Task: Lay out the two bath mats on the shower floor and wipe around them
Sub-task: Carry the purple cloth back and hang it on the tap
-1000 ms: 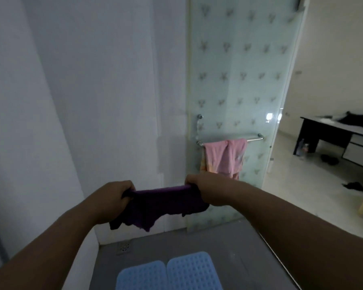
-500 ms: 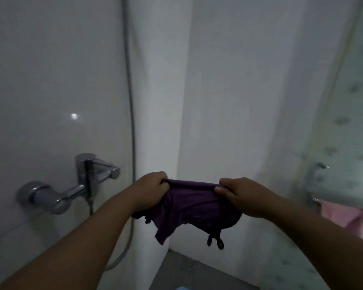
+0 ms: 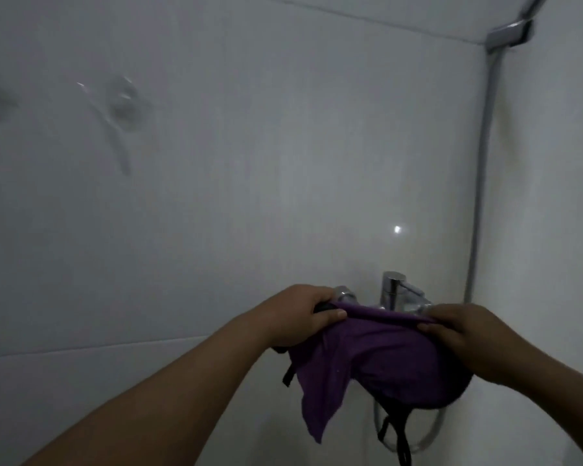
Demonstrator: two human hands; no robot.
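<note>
Both hands are up in front of the tiled shower wall (image 3: 216, 196), stretching a purple cloth (image 3: 367, 358) between them. The left hand (image 3: 300, 317) grips one end of its top edge, fingers curled over the fabric and thumb lying along the front; the right hand (image 3: 458, 327) pinches the other end, fingers folded down over the hem. The cloth hangs slack below that taut edge, one corner drooping to a point, with dark straps or loops (image 3: 398, 435) dangling from its underside. Just behind the cloth, the chrome shower tap (image 3: 392, 290) pokes up from the wall, partly hidden by the fabric. A shower hose (image 3: 483, 163) runs down the corner on the right from a metal bracket (image 3: 510, 31) near the top. The bath mats and the shower floor are out of sight from here.
</note>
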